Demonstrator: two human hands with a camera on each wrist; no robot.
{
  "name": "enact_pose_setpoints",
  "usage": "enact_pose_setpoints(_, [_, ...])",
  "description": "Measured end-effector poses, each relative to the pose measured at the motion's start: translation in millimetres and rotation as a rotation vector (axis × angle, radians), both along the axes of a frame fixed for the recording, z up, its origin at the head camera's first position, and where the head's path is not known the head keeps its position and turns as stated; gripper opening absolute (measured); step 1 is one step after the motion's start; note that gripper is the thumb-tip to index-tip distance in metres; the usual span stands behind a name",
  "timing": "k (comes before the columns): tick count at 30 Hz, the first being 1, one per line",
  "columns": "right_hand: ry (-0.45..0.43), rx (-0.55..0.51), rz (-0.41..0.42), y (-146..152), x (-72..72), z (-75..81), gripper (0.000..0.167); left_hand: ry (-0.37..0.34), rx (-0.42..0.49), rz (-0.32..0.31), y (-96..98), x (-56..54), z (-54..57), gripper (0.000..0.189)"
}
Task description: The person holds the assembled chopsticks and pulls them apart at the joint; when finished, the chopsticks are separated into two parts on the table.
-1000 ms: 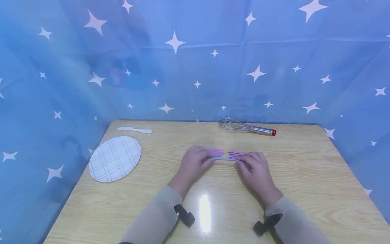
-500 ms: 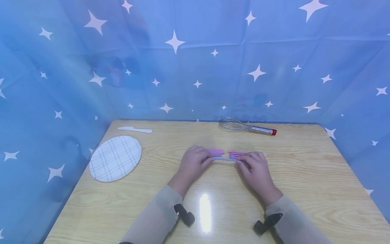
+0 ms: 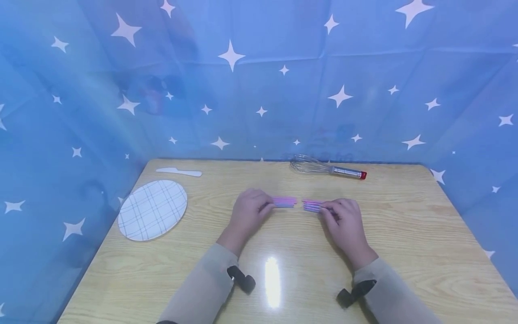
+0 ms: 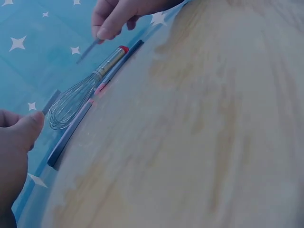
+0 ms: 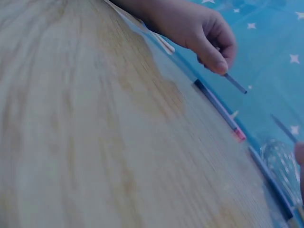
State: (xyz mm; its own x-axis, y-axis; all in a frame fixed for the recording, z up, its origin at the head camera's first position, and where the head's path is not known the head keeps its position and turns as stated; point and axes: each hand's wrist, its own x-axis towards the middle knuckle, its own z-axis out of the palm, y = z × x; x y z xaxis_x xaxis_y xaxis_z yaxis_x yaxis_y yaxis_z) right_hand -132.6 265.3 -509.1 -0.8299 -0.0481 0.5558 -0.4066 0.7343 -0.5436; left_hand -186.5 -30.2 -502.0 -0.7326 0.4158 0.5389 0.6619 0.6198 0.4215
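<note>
My left hand (image 3: 249, 211) pinches a short grey-blue straw piece (image 4: 51, 101) between thumb and fingers. A similar straw piece (image 4: 89, 51) is pinched in my right hand (image 3: 344, 222). In both wrist views the pieces are raised off the table, their free ends apart and facing each other. Between the hands, on the table, lie two side-by-side rows of thin pink, purple and blue straws: a left row (image 3: 285, 202) and a right row (image 3: 311, 206), with a small gap between them. My fingers partly hide the outer ends of both rows.
A wire whisk (image 3: 311, 165) with a red-tipped handle lies by the back edge of the wooden table (image 3: 384, 198). At the left are a white checked plate (image 3: 154, 210) and a white knife (image 3: 179, 172). A blue star-patterned cloth (image 3: 259, 90) surrounds the table.
Earlier, a straw spanned from hand to hand in front of the rows. That span is gone: the hands have drawn apart, each pinching a short piece.
</note>
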Motion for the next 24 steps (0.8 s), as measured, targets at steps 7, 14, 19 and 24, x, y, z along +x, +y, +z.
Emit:
enact_pose_setpoints(7, [0.033,0.007,0.022,0.6,-0.1,-3.5,0.010,-0.024,-0.065,-0.036,-1.2,-3.1,-7.8,0.010])
enact_pose_setpoints(14, [0.064,0.043,0.050,5.1,-2.1,-5.6,0.012,-0.010,-0.125,-0.053,1.4,-5.9,-8.0,0.011])
enact_pose_setpoints(19, [0.083,0.062,0.080,12.8,-4.2,-5.9,0.016,0.023,-0.122,-0.054,2.1,-8.4,-9.9,0.010])
enact_pose_setpoints(24, [0.049,0.057,0.085,18.8,-5.3,-5.3,0.017,0.025,-0.104,-0.045,1.9,-8.4,-10.2,0.009])
